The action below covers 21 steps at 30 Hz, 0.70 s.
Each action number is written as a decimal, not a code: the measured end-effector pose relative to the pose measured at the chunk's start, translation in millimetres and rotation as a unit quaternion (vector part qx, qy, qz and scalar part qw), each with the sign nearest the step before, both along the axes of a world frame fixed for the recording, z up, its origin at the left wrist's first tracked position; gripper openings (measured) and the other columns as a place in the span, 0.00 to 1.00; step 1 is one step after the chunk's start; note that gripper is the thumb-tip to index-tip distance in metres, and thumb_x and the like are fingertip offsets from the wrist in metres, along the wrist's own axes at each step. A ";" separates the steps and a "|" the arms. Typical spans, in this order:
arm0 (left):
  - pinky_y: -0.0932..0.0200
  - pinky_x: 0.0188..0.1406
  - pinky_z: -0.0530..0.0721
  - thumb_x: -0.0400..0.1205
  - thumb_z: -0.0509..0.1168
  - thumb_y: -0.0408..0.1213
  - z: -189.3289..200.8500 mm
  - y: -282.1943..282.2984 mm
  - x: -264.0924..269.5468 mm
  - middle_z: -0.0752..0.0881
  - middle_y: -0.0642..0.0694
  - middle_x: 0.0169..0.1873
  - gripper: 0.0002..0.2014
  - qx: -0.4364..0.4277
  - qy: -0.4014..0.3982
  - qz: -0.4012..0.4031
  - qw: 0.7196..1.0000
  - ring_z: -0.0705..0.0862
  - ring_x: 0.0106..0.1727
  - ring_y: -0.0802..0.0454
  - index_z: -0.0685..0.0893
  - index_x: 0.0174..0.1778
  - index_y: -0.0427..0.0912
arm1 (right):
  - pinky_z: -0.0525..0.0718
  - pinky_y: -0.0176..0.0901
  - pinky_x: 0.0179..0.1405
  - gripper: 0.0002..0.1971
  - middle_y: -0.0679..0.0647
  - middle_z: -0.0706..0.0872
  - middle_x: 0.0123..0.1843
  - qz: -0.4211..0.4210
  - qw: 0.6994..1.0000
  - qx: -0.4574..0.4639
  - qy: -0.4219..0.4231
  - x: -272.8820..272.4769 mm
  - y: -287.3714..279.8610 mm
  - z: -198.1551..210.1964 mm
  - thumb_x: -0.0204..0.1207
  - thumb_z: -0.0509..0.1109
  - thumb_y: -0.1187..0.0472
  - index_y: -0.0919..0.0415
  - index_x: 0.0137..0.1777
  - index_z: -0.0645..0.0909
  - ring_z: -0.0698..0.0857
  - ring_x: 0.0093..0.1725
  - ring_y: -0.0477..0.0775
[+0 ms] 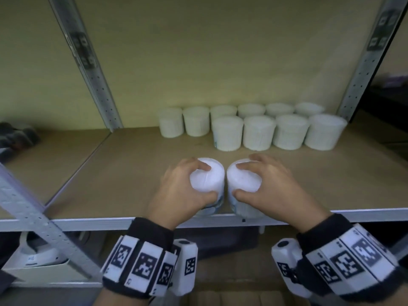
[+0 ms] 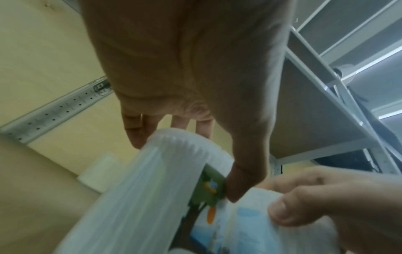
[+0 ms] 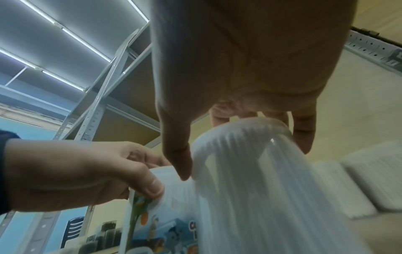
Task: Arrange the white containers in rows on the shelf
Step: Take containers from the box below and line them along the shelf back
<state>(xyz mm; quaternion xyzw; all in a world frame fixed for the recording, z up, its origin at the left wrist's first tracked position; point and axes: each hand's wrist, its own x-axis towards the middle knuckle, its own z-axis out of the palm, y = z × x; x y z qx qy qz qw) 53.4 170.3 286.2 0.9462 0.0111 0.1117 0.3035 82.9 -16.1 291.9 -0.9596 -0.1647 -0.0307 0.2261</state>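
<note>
1. Shelf [image 1: 132, 173]: brown board, yellow wall behind.
2. Left hand [image 1: 183, 191]: clamped from above on left container [image 1: 209, 180], lower centre.
3. Right hand [image 1: 267, 186]: clamped on right container [image 1: 242, 180], touching its twin; probably carried paired for placing.
4. Arranged containers [image 1: 258, 132]: two rows, right of centre, front row short on its left.

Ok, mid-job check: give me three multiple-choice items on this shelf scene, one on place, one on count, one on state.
1. Where do the standing containers sit on the shelf?
A. back right
B. front left
C. on the shelf above

2. How many containers stand in the front row?
A. two
B. four
C. seven

3. What is the left hand doing?
A. hanging open
B. pressing flat on the shelf
C. gripping a white container

Answers: 1 A, the rows stand against the wall by the right post. 2 B, four stand in front of six. 3 C, thumb and fingers curl round its top; the right hand grips another.
</note>
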 end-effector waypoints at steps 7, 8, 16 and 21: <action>0.61 0.70 0.64 0.69 0.74 0.52 -7.5 10.8 3.2 0.71 0.59 0.73 0.26 0.052 0.001 -0.017 0.999 0.63 0.75 0.55 0.77 0.64 0.62 | 0.59 0.50 0.82 0.35 0.44 0.58 0.84 0.019 1.000 0.004 0.010 5.4 -0.1 0.4 0.70 0.72 0.40 0.40 0.78 0.67 0.54 0.84 0.52; 0.55 0.74 0.64 0.70 0.73 0.54 -6.9 12.2 1.6 0.69 0.57 0.74 0.27 0.068 0.000 -0.021 0.997 0.60 0.76 0.54 0.76 0.65 0.63 | 0.60 0.51 0.82 0.35 0.44 0.58 0.84 0.022 1.000 0.001 0.005 4.1 -2.1 2.3 0.70 0.73 0.40 0.40 0.78 0.67 0.54 0.83 0.52; 0.56 0.67 0.73 0.78 0.68 0.41 -3.0 13.9 -14.2 0.80 0.61 0.54 0.10 0.072 -0.061 -0.056 0.994 0.76 0.61 0.57 0.83 0.54 0.55 | 0.68 0.39 0.68 0.15 0.43 0.78 0.65 0.036 0.998 -0.040 -0.031 -8.1 -20.0 12.7 0.74 0.70 0.56 0.47 0.62 0.80 0.72 0.69 0.47; 0.59 0.64 0.75 0.78 0.65 0.38 -10.6 9.3 -18.1 0.82 0.59 0.54 0.10 0.087 -0.089 -0.038 0.991 0.77 0.59 0.56 0.84 0.54 0.53 | 0.63 0.29 0.55 0.13 0.44 0.81 0.63 0.049 0.996 -0.053 -0.053 -10.8 -11.1 6.3 0.77 0.67 0.58 0.52 0.62 0.81 0.72 0.67 0.47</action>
